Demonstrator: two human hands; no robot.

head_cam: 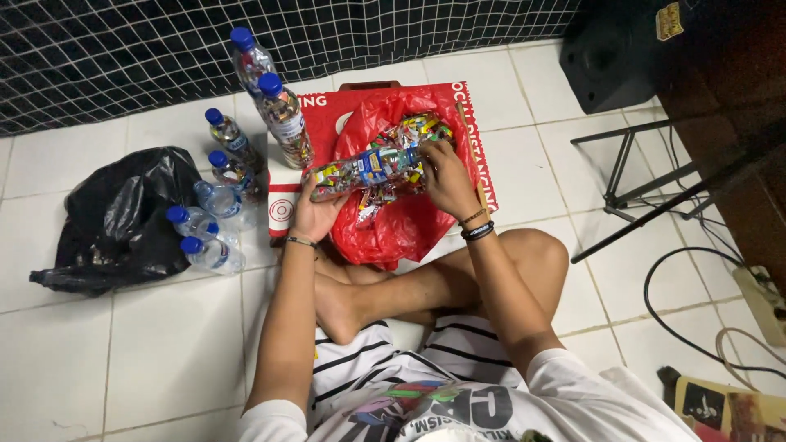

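A: Your left hand [309, 214] cups the bottle [364, 169] base; your right hand [446, 176] pinches at its mouth, frame centre, over the red bag [393, 229].

B: Packed with wrappers, probably stiff, slick; grip its middle.

A clear plastic bottle [364, 168], packed tight with colourful scraps of wrapper, lies nearly level above the open red plastic bag [393, 225]. The bag sits crumpled on the white tiled floor, its mouth showing a heap of the same bright wrapper pieces [413, 131].
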